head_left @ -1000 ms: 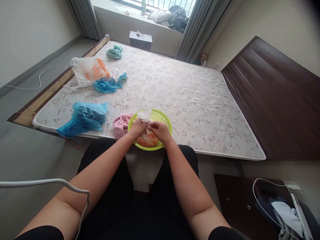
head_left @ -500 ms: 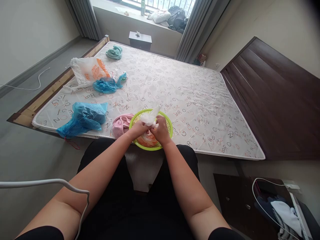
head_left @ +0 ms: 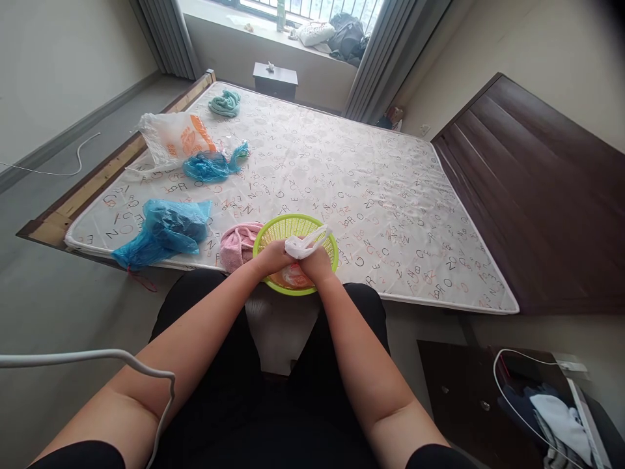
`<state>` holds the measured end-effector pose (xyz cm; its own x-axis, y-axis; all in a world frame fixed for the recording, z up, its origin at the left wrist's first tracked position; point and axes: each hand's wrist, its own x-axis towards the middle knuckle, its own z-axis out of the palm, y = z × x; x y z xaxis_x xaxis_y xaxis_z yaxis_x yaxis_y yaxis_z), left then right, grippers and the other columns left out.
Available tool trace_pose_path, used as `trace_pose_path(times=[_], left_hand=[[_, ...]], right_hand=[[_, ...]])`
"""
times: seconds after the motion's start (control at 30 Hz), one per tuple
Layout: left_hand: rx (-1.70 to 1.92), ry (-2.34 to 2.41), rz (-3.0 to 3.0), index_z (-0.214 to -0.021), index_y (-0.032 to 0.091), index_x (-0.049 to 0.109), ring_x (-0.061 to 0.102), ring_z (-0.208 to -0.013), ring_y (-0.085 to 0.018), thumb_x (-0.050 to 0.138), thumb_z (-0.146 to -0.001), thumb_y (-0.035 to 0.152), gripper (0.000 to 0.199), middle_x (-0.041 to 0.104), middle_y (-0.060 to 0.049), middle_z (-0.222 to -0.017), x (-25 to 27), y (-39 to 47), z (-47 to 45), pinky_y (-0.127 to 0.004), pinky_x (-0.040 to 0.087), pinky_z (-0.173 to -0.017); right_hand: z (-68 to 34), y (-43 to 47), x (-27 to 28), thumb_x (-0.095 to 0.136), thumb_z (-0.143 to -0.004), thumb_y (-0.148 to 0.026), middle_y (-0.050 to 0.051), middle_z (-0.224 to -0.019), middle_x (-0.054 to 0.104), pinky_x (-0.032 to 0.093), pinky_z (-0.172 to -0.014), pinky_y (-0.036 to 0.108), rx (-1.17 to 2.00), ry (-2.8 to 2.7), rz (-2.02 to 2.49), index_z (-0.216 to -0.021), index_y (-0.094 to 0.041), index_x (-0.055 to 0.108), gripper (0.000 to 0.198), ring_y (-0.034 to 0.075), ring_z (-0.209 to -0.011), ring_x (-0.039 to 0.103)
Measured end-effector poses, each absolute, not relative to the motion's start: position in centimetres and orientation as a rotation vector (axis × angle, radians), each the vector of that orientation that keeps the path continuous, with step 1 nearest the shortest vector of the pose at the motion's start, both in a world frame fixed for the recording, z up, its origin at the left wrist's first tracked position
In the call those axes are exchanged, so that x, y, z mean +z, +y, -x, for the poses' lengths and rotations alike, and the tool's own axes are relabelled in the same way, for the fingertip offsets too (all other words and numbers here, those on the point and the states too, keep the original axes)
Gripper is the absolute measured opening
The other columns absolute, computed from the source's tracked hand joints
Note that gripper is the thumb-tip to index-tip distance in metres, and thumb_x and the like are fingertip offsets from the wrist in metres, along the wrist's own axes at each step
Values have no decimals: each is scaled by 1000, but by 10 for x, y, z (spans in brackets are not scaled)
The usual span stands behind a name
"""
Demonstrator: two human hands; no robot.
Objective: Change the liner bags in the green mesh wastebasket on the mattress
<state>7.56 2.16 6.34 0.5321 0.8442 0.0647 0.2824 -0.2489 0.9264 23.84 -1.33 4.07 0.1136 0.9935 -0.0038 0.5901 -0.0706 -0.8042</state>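
A yellow-green plastic basket [head_left: 273, 228] stands at the near edge of the mattress, just past my knees. Inside it lies a white and orange plastic bag [head_left: 295, 276], its twisted white top rising between my hands. My left hand [head_left: 274, 256] is closed on the bag's top from the left. From the right, my right hand [head_left: 317, 264] grips the same gathered top, and the white handle loops lie over its knuckles. Most of my fingertips are hidden behind the plastic. A pink towel [head_left: 237, 245] is bunched against the basket's left side.
On the mattress [head_left: 390, 215], left of the basket, lie a filled blue bag [head_left: 170, 228], a smaller blue bag [head_left: 208, 167], a white-orange bag [head_left: 170, 140] and a green towel [head_left: 225, 103]. A white cable [head_left: 97, 355] crosses near my left arm. A dark headboard [head_left: 522, 195] stands right.
Both hands have turned at the bag's top, and its upright white plastic has folded down to the right into loops. The basket and the other things keep their places.
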Motion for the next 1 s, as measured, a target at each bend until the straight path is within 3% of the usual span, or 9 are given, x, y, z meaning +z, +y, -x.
trace_pose_path(times=[0.17,0.33,0.53,0.67,0.87,1.0], left_hand=[[821,979,-1882,-88,18,75,71,-94,-23,71,-84,29,13,74,-8,-99,59,23,-76,-34,57,-91],[774,968,-1928,-76,18,71,68,-87,-20,69,-82,22,7,71,-6,-91,61,24,-76,-30,55,-84],[774,959,-1978,-73,18,69,68,-85,-19,67,-78,12,8,73,-7,-93,60,21,-76,-31,55,-84],[851,987,-1964,-78,19,71,70,-93,-20,68,-73,6,15,76,-6,-100,61,24,-73,-33,56,-91],[923,992,-1904,-85,18,75,71,-105,-22,73,-74,12,13,77,-10,-113,58,31,-72,-38,55,-102],[861,874,-1945,-89,20,76,69,-116,-25,72,-79,20,10,77,-10,-118,55,30,-75,-41,51,-110]], right_hand=[[-244,-13,42,68,-91,-39,11,-111,77,55,-96,46,871,-1607,1637,-112,-26,76,26,32,-105,72],[-246,-13,34,76,-84,-39,7,-105,78,54,-100,43,989,-1393,1540,-105,-28,74,24,30,-113,69],[-242,-11,36,84,-77,-39,7,-99,77,57,-99,44,1298,-1266,1459,-95,-26,73,25,27,-102,70],[-249,-12,51,87,-72,-40,6,-109,76,58,-101,41,1609,-1114,1195,-99,-24,71,35,23,-102,71],[-257,-9,59,69,-81,-61,7,-93,76,65,-83,46,1700,-769,1052,-90,-25,62,38,29,-97,73],[-247,-4,53,79,-74,-50,6,-78,72,66,-76,43,1695,-687,1111,-85,-25,60,33,28,-86,74]])
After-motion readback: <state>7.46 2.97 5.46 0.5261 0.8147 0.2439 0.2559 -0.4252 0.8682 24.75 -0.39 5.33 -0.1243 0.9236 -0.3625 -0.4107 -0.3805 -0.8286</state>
